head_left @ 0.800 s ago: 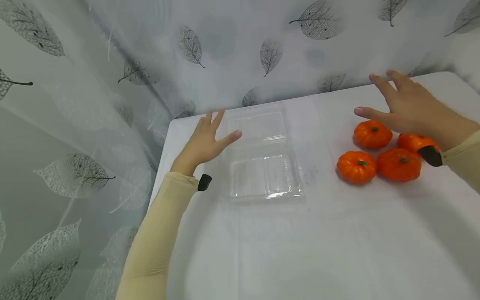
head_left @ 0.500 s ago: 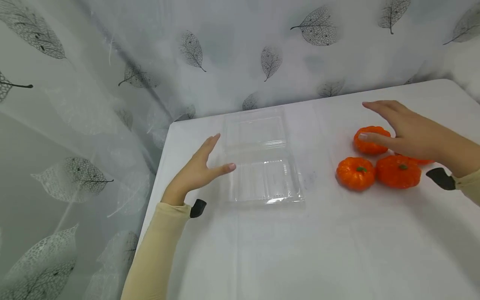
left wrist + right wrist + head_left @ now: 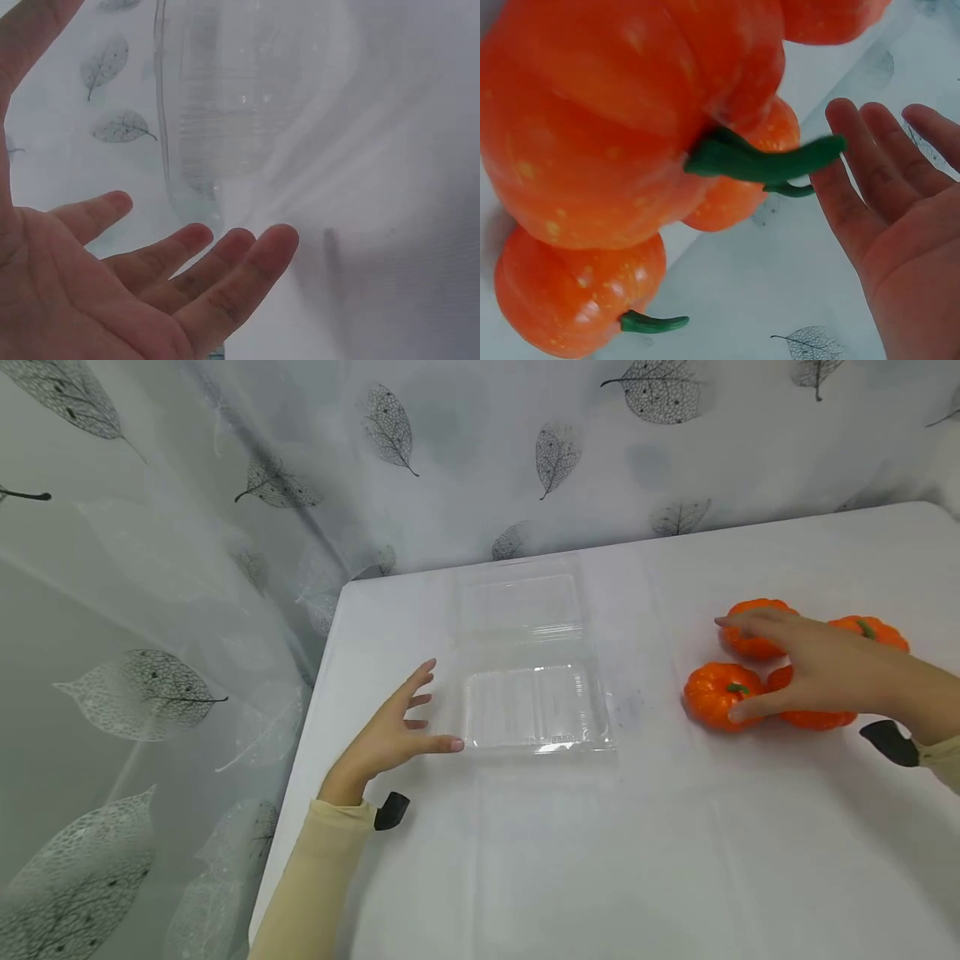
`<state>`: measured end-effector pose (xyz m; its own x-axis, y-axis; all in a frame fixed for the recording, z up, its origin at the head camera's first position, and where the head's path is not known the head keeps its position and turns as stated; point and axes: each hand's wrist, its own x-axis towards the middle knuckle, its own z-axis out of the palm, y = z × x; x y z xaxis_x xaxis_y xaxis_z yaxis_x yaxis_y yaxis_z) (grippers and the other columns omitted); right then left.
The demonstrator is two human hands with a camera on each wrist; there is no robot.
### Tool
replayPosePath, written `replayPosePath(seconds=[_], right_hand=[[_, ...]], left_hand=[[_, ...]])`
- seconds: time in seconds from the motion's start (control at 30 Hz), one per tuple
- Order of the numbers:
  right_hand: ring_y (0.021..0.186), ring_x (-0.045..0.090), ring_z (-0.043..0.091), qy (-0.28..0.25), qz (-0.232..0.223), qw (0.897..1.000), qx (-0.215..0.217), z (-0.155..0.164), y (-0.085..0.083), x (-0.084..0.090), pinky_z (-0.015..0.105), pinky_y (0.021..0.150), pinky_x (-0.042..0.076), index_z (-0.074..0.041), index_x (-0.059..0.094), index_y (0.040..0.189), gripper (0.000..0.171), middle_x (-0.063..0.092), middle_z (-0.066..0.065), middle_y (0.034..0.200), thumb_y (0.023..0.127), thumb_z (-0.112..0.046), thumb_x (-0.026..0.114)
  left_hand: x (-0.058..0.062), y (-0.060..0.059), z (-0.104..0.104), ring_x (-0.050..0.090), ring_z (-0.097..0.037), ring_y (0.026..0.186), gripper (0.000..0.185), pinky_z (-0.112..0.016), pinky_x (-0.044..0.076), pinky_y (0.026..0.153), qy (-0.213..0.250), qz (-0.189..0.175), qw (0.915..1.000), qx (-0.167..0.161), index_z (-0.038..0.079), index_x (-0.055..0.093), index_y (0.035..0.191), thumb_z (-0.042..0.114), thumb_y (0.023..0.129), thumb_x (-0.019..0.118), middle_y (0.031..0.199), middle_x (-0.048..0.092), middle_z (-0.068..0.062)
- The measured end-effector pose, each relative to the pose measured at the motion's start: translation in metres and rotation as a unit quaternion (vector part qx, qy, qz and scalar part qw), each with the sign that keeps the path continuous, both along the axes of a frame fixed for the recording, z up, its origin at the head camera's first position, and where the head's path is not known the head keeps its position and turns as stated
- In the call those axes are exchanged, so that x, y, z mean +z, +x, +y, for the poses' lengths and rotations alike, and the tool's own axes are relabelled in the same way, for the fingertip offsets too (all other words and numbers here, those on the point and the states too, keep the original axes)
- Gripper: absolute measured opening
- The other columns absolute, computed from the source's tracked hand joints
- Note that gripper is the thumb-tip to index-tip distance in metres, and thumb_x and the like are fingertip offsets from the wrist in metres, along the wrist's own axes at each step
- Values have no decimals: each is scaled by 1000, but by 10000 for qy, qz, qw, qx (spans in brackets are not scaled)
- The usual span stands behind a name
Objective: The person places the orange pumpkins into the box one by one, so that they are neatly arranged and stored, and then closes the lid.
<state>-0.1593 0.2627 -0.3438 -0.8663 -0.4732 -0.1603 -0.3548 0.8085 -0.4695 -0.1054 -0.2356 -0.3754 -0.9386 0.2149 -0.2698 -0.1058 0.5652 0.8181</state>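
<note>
Several small orange pumpkins with green stems sit in a cluster at the right of the head view. My right hand [image 3: 832,664] hovers over them and partly hides the front right pumpkin [image 3: 817,720]. Its thumb overlaps the front left pumpkin [image 3: 712,692]; whether it touches cannot be told. In the right wrist view the fingers are extended beside the stem of the largest-looking pumpkin [image 3: 615,120]. My left hand [image 3: 375,739], fingers spread and holding nothing, is left of a clear plastic clamshell box [image 3: 498,714], thumb tip near its edge. The box lies unfolded, lid toward the back.
A white-covered table [image 3: 585,860] carries everything. Behind it and along the left hangs a pale curtain [image 3: 465,452] printed with grey leaves. Another pumpkin [image 3: 873,628] lies at the back right, and one [image 3: 757,643] at the back left of the cluster.
My right hand has come down from behind the pumpkins to just over the front ones. The left hand has moved nearer the front, beside the box. The box stays put.
</note>
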Motion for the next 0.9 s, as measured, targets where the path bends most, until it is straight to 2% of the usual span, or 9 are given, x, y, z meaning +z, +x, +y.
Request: replayPosePath(seconds=[0.13, 0.3, 0.53, 0.77, 0.9], right_hand=[[117, 40, 25, 211, -34, 9998, -26, -2, 6, -7, 48, 88, 31, -30, 26, 143, 102, 35, -1, 139, 59, -61, 75], [121, 35, 24, 544, 6, 9985, -33, -2, 7, -16, 51, 88, 34, -31, 26, 143, 105, 35, -3, 139, 56, -67, 73], [114, 42, 21, 359, 119, 9991, 185, -2, 7, -24, 49, 87, 38, -20, 35, 138, 105, 41, -2, 132, 52, -66, 75], [116, 41, 22, 421, 185, 9985, 300, -4, 5, -28, 51, 87, 39, -17, 37, 135, 105, 42, 0, 132, 52, -66, 76], [118, 40, 24, 465, 122, 9983, 331, -3, 5, -29, 52, 86, 40, -17, 36, 136, 105, 40, 2, 134, 51, -62, 79]], left_hand=[[2, 4, 0, 38, -27, 125, 110, -41, 44, 88, 492, -95, 9987, -61, 49, 17, 140, 32, 57, 88, 144, 27, 8], [12, 9, 5, 39, -32, 123, 109, -43, 46, 84, 760, -81, 9969, -175, 38, 20, 143, 18, 60, 87, 142, 30, 3], [12, 4, 9, 41, -35, 119, 106, -38, 49, 79, 921, -68, 9952, -309, 32, 25, 143, 13, 59, 87, 138, 35, -1], [-17, -6, -1, 47, -28, 109, 106, -38, 48, 75, 683, 67, 9975, -174, 44, 30, 137, 29, 51, 91, 135, 39, -5], [-17, -6, -2, 48, -27, 108, 108, -38, 48, 77, 686, 9, 9975, -177, 45, 29, 137, 29, 50, 91, 134, 40, -6]])
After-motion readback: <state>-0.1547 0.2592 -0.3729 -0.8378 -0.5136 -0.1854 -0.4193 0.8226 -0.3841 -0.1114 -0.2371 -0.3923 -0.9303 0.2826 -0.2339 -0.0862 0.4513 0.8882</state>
